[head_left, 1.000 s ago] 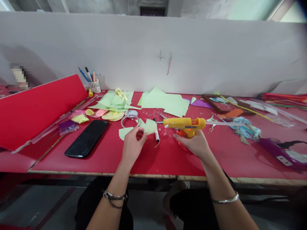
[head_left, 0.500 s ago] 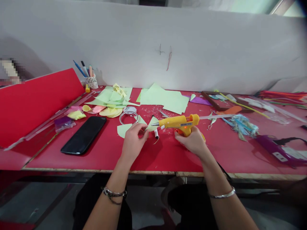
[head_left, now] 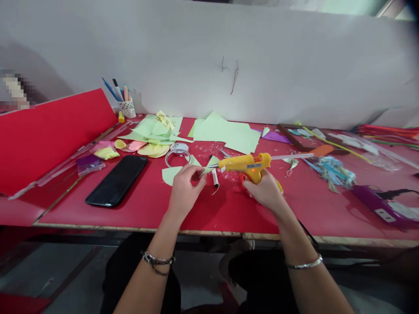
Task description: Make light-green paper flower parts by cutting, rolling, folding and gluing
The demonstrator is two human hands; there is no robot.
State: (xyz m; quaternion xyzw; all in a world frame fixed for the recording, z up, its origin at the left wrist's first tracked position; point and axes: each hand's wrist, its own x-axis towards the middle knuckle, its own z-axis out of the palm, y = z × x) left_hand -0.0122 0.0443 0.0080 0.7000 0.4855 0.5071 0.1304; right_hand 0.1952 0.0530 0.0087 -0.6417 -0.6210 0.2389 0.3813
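Observation:
My right hand (head_left: 264, 188) is wrapped round the handle of a yellow glue gun (head_left: 242, 162), with a clear glue stick (head_left: 291, 156) poking from its back end. The metal nozzle points left and meets a small light green piece of paper (head_left: 210, 165), or nearly so; I cannot tell if they touch. That paper is pinched between the thumb and fingers of my left hand (head_left: 188, 187). Below the nozzle lies a white marker with black ends (head_left: 215, 178). A roll of tape (head_left: 177, 157) and a cut green paper piece (head_left: 170, 175) rest beyond my left hand.
A black phone (head_left: 117, 181) lies to the left. Green sheets (head_left: 225, 131) and yellow paper circles (head_left: 152, 150) are at the back, near a pen cup (head_left: 127, 108). On the right are a brown frame (head_left: 294, 139), blue-green tassels (head_left: 335, 171) and a purple power strip (head_left: 376, 205).
The view has shifted slightly. Both hands keep their grips, and the glue gun's nozzle stays at the green paper.

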